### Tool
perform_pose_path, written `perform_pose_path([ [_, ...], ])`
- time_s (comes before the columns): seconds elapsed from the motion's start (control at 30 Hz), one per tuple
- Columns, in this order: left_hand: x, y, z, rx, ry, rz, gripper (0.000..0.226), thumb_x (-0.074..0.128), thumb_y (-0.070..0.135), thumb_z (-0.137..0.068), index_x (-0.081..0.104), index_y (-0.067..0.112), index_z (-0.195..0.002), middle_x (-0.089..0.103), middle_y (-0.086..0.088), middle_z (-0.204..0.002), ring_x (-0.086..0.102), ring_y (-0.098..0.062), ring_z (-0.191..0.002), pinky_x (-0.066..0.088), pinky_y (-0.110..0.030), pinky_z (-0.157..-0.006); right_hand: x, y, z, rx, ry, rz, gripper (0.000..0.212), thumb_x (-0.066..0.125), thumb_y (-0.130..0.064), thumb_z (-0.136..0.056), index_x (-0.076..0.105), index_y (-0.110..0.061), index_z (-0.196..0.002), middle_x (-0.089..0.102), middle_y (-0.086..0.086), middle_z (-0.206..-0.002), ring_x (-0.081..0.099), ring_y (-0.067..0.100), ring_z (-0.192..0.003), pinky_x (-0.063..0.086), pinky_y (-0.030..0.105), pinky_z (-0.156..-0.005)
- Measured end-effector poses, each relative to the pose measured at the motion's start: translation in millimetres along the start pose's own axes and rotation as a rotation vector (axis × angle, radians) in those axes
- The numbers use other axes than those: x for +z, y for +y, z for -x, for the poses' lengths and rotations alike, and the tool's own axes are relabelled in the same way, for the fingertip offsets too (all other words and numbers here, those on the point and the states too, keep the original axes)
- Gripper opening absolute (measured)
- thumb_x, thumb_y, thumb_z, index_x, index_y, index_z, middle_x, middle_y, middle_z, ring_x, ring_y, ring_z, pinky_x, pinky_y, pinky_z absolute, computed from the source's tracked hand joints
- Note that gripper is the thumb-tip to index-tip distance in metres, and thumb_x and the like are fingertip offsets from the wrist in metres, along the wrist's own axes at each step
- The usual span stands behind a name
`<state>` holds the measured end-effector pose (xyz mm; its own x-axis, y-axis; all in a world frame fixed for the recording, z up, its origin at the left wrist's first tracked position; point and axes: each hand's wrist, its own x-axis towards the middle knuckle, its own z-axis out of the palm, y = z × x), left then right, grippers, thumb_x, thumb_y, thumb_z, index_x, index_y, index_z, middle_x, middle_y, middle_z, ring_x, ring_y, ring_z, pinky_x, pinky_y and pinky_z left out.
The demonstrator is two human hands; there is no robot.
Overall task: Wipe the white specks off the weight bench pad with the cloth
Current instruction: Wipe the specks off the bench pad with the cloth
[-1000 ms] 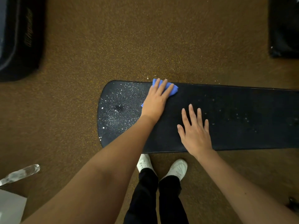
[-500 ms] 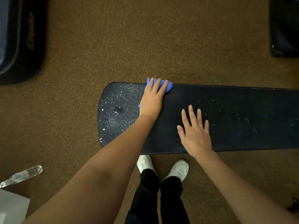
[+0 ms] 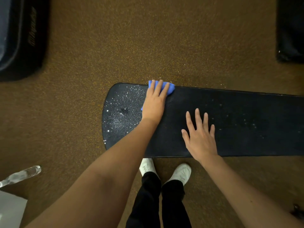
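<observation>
The black weight bench pad (image 3: 238, 142) runs from the middle to the right edge of the head view. Its rounded left end carries dense white specks (image 3: 121, 112); faint specks also dot the right part. My left hand (image 3: 154, 102) presses a blue cloth (image 3: 171, 89) flat against the pad at its far edge, fingers straight, with most of the cloth hidden under the hand. My right hand (image 3: 199, 137) rests flat on the pad's near side with its fingers spread.
Brown speckled floor (image 3: 148, 38) surrounds the bench. Dark equipment stands at the far left (image 3: 21, 38) and far right (image 3: 291, 30). A clear plastic bottle (image 3: 21, 176) and a white object (image 3: 9, 209) lie at the lower left. My white shoes (image 3: 181, 172) stand below the pad.
My left hand has slid the blue cloth leftward along the pad's far edge, toward the speckled end. My right hand has stayed in place.
</observation>
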<state>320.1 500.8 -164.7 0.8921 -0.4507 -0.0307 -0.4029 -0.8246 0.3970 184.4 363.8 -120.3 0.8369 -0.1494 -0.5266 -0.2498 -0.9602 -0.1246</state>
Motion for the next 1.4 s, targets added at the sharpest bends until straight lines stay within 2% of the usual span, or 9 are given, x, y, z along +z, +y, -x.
perform_pose_path([
  [0.13, -0.7, 1.3, 4.5, -0.337, 0.105, 0.003, 0.062, 0.057, 0.008, -0.086, 0.032, 0.016, -0.142, 0.031, -0.011, -0.147, 0.018, -0.036, -0.139, 0.022, -0.045, -0.111, -0.3, -1.0, 0.6, 0.007, 0.0, 0.011, 0.064, 0.023, -0.047, -0.097, -0.011, -0.026, -0.148, -0.012, 0.008, -0.157, -0.01, 0.034, -0.143, 0.014, 0.054, -0.113],
  [0.2, -2.9, 5.2, 4.1, -0.298, 0.082, 0.041, 0.055, 0.046, 0.002, -0.09, 0.032, 0.013, -0.142, 0.028, -0.016, -0.149, 0.014, -0.041, -0.139, 0.018, -0.047, -0.112, -2.2, -4.0, 0.3, 0.014, -0.003, 0.005, 0.065, 0.023, -0.047, -0.097, -0.013, -0.026, -0.147, -0.012, 0.009, -0.157, -0.009, 0.035, -0.143, 0.014, 0.054, -0.113],
  [0.27, -7.3, -1.7, 2.5, -0.08, -0.021, 0.003, 0.054, 0.038, 0.0, -0.092, 0.027, 0.008, -0.144, 0.022, -0.02, -0.151, 0.01, -0.043, -0.139, 0.011, -0.047, -0.114, -4.6, -8.6, -1.0, 0.014, -0.011, -0.008, 0.067, 0.023, -0.048, -0.097, -0.019, -0.027, -0.145, -0.012, 0.011, -0.157, -0.009, 0.035, -0.143, 0.014, 0.052, -0.114],
  [0.37, -12.6, -22.5, -2.1, 0.086, -0.076, -0.049, 0.054, 0.042, 0.003, -0.091, 0.026, 0.004, -0.143, 0.024, -0.022, -0.149, 0.013, -0.042, -0.139, 0.013, -0.045, -0.115, -7.4, -16.1, -3.2, -0.007, -0.012, -0.006, 0.067, 0.023, -0.048, -0.097, -0.021, -0.027, -0.144, -0.012, 0.013, -0.156, -0.009, 0.035, -0.143, 0.012, 0.051, -0.114],
  [0.63, -12.4, -12.7, 10.2, -0.349, 0.096, 0.097, 0.051, 0.04, 0.0, -0.092, 0.032, 0.008, -0.142, 0.026, -0.019, -0.149, 0.014, -0.041, -0.139, 0.018, -0.046, -0.113, -14.6, -36.7, -12.7, -0.035, 0.02, 0.006, 0.067, 0.026, -0.046, -0.097, -0.015, -0.025, -0.147, -0.009, 0.015, -0.157, -0.007, 0.036, -0.143, 0.013, 0.052, -0.114],
  [0.87, -40.6, -36.3, 29.2, -0.424, 0.175, 0.19, 0.053, 0.019, 0.022, -0.094, 0.037, 0.0, -0.137, 0.038, -0.025, -0.14, 0.031, -0.043, -0.133, 0.022, -0.045, -0.112, -21.3, -89.5, -38.9, -0.171, 0.179, -0.146, 0.067, 0.041, -0.034, -0.095, 0.008, -0.013, -0.15, -0.001, 0.018, -0.156, -0.003, 0.039, -0.143, 0.017, 0.056, -0.112],
  [1.03, -64.7, -74.1, 72.7, -0.563, 0.188, 0.196, 0.056, 0.013, 0.03, -0.095, 0.026, 0.005, -0.144, 0.027, -0.013, -0.15, 0.014, -0.033, -0.141, 0.013, -0.047, -0.112, -10.7, -146.1, -83.9, -0.261, 0.265, -0.147, 0.078, 0.053, -0.043, -0.089, 0.016, -0.01, -0.148, 0.003, 0.028, -0.153, 0.002, 0.048, -0.14, 0.022, 0.059, -0.107],
  [1.2, -68.7, -92.3, 102.3, -0.593, 0.099, 0.221, 0.053, 0.015, 0.03, -0.097, 0.017, 0.008, -0.146, 0.016, -0.008, -0.155, 0.003, -0.024, -0.143, 0.005, -0.041, -0.115, -4.2, -183.5, -113.5, -0.148, 0.326, -0.126, 0.062, 0.054, -0.03, -0.092, 0.031, -0.004, -0.143, 0.023, 0.027, -0.149, 0.014, 0.054, -0.135, 0.028, 0.062, -0.104],
  [1.4, -64.2, -90.2, 110.9, -0.691, 0.111, 0.298, 0.047, 0.025, 0.019, -0.101, 0.017, 0.005, -0.145, 0.014, -0.01, -0.155, 0.004, -0.023, -0.143, 0.005, -0.038, -0.117, 1.2, -166.7, -116.7, -0.439, 0.404, 0.036, 0.059, 0.063, -0.01, -0.084, 0.039, -0.001, -0.138, 0.038, 0.02, -0.144, 0.025, 0.052, -0.133, 0.033, 0.058, -0.105],
])
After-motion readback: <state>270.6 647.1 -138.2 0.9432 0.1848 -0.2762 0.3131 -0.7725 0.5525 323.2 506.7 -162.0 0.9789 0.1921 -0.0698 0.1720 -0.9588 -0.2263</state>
